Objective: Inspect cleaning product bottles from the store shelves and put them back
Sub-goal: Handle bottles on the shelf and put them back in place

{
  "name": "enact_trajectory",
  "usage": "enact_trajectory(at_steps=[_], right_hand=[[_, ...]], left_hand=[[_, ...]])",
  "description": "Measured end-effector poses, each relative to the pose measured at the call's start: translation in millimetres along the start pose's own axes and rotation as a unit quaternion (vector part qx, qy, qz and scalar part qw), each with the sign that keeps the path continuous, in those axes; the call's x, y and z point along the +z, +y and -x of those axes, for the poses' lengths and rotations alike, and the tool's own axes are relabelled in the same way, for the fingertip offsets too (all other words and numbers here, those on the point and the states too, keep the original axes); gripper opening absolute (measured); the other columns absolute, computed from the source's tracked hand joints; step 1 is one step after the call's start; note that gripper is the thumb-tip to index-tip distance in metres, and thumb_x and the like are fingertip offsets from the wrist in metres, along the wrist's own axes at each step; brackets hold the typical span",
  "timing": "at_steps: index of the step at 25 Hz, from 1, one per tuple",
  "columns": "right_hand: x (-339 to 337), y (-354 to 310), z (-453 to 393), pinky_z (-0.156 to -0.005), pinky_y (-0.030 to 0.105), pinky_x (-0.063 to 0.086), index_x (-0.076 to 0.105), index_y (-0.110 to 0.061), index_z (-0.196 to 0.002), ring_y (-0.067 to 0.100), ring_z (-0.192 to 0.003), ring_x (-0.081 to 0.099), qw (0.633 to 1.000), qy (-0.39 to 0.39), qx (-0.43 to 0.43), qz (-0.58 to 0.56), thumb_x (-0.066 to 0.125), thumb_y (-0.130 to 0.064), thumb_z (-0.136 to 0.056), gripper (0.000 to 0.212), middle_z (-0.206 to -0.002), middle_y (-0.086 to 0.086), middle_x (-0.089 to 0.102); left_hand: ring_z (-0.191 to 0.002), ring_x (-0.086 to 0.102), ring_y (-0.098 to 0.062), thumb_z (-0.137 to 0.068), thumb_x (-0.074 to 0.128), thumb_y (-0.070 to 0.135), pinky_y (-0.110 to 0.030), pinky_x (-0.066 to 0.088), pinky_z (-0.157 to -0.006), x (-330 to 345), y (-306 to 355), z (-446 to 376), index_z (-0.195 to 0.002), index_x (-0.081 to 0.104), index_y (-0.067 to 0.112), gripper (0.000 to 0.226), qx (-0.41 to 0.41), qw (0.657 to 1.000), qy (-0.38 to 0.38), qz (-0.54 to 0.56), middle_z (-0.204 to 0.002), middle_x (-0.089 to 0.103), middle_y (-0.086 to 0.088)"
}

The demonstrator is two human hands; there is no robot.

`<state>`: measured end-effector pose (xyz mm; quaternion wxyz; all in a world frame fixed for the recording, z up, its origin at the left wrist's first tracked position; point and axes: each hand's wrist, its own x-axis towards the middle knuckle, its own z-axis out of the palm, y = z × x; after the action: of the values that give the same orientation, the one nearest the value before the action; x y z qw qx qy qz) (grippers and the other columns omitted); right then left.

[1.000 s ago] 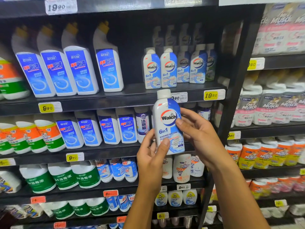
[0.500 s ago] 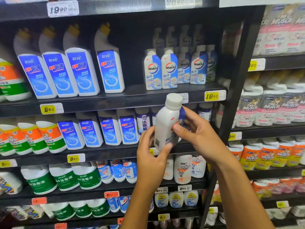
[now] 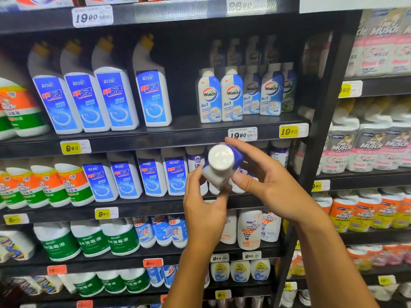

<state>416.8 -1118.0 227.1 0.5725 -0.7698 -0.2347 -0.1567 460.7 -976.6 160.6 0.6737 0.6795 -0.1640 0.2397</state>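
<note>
Head view: both hands clamped on the Walch bottle (image 3: 219,168), tipped so its white cap faces the cam, held in front of the shelf (image 3: 142,138), just below the 19.90 tag (image 3: 242,134); left hand (image 3: 203,206) grips from below, right hand (image 3: 264,181) wraps its right side, w/ more Walch bottles (image 3: 220,96) standing on the shelf above

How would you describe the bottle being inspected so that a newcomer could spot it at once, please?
Start at the black shelf carrying the row of upright Walch bottles, then drop just below its 19.90 price tag. There the left hand and right hand grip one white-and-blue bottle in front of the shelving. Unlike its shelved neighbours, it is tipped so that its round white cap faces the camera.
</note>
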Motion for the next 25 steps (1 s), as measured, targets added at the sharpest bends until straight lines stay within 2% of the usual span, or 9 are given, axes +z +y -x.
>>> enact_trajectory(at_steps=[4, 7, 11, 15, 17, 19, 21, 23, 25], right_hand=[[-4.5, -2.0, -2.0, -0.087, 0.022, 0.055, 0.059, -0.029, -0.129, 0.009, -0.11, 0.065, 0.994, 0.102, 0.022, -0.045, 0.075, -0.031, -0.077, 0.055, -0.119, -0.009, 0.07], [-3.6, 3.8, -1.0, -0.079, 0.024, 0.058, 0.066, -0.028, -0.117, 0.014, -0.103, 0.07, 0.989, 0.111, 0.028, -0.097, 0.071, -0.031, -0.084, 0.033, -0.113, -0.006, 0.074], [-5.1, 7.0, -1.4, -0.074, 0.026, 0.058, 0.07, -0.033, -0.111, 0.019, -0.104, 0.071, 0.978, 0.104, 0.071, -0.166, 0.065, -0.032, -0.087, 0.025, -0.113, 0.001, 0.074], [-4.2, 5.7, -5.2, -0.072, 0.028, 0.06, 0.074, -0.035, -0.103, 0.021, -0.1, 0.073, 0.976, 0.135, 0.068, -0.156, 0.061, -0.031, -0.088, 0.021, -0.107, 0.001, 0.076], [-2.8, 5.2, -7.6, -0.068, 0.028, 0.061, 0.074, -0.03, -0.103, 0.019, -0.096, 0.074, 0.975, 0.152, 0.065, -0.149, 0.062, -0.026, -0.09, 0.018, -0.104, 0.0, 0.077], [-0.4, 0.8, -11.3, -0.063, 0.025, 0.059, 0.07, -0.022, -0.109, 0.017, -0.092, 0.075, 0.975, 0.165, 0.055, -0.138, 0.068, -0.024, -0.091, 0.018, -0.099, 0.0, 0.078], [3.4, -5.5, -16.1, -0.059, 0.021, 0.057, 0.067, -0.018, -0.112, 0.015, -0.087, 0.076, 0.975, 0.184, 0.039, -0.123, 0.071, -0.022, -0.087, 0.025, -0.095, 0.0, 0.078], [5.8, -11.6, -20.1, -0.057, 0.023, 0.058, 0.066, -0.02, -0.112, 0.013, -0.084, 0.075, 0.974, 0.198, 0.03, -0.108, 0.073, -0.026, -0.084, 0.03, -0.093, -0.003, 0.078], [1.7, -14.3, -21.8, -0.059, 0.023, 0.058, 0.065, -0.023, -0.118, 0.009, -0.088, 0.074, 0.975, 0.204, 0.032, -0.083, 0.067, -0.033, -0.087, 0.033, -0.097, -0.008, 0.077]], left_hand=[[-0.109, 0.066, -0.017, -0.069, 0.08, -0.003, -0.034, 0.054, -0.094, -23.6, 5.4, -12.9, -0.135, 0.049, 0.024, 0.077, -0.086, 0.968, -0.156, 0.174, -0.117, 0.071, -0.001], [-0.111, 0.064, -0.036, -0.071, 0.079, 0.009, -0.038, 0.058, -0.082, -29.7, 9.5, -13.3, -0.126, 0.055, 0.023, 0.062, -0.11, 0.949, -0.189, 0.227, -0.114, 0.072, -0.012], [-0.102, 0.067, -0.032, -0.065, 0.081, 0.022, -0.033, 0.059, -0.078, -29.6, 12.9, -11.8, -0.109, 0.066, 0.027, 0.047, -0.123, 0.942, -0.194, 0.245, -0.109, 0.073, -0.012], [-0.103, 0.069, -0.028, -0.067, 0.082, 0.023, -0.035, 0.057, -0.084, -24.2, 13.9, -9.3, -0.109, 0.064, 0.024, 0.045, -0.112, 0.952, -0.175, 0.226, -0.107, 0.074, -0.009], [-0.105, 0.069, -0.021, -0.074, 0.076, 0.024, -0.03, 0.056, -0.085, -21.0, 15.7, -6.4, -0.116, 0.061, 0.023, 0.045, -0.11, 0.96, -0.169, 0.195, -0.111, 0.073, -0.005], [-0.107, 0.068, -0.012, -0.073, 0.077, 0.033, -0.024, 0.055, -0.085, -14.8, 20.0, -0.3, -0.131, 0.053, 0.023, 0.064, -0.106, 0.968, -0.18, 0.142, -0.121, 0.068, 0.001], [-0.115, 0.063, -0.008, -0.065, 0.081, 0.041, -0.027, 0.054, -0.092, -6.7, 23.5, 5.9, -0.142, 0.043, 0.03, 0.086, -0.098, 0.979, -0.167, 0.068, -0.133, 0.058, 0.009], [-0.114, 0.063, -0.006, -0.07, 0.084, 0.028, -0.026, 0.055, -0.092, -2.5, 24.7, 5.6, -0.142, 0.044, 0.028, 0.083, -0.083, 0.985, -0.136, 0.062, -0.135, 0.056, 0.01], [-0.111, 0.066, -0.008, -0.074, 0.082, 0.013, -0.02, 0.055, -0.087, -7.2, 24.4, -3.5, -0.142, 0.047, 0.016, 0.077, -0.106, 0.971, -0.151, 0.154, -0.132, 0.063, 0.001]])
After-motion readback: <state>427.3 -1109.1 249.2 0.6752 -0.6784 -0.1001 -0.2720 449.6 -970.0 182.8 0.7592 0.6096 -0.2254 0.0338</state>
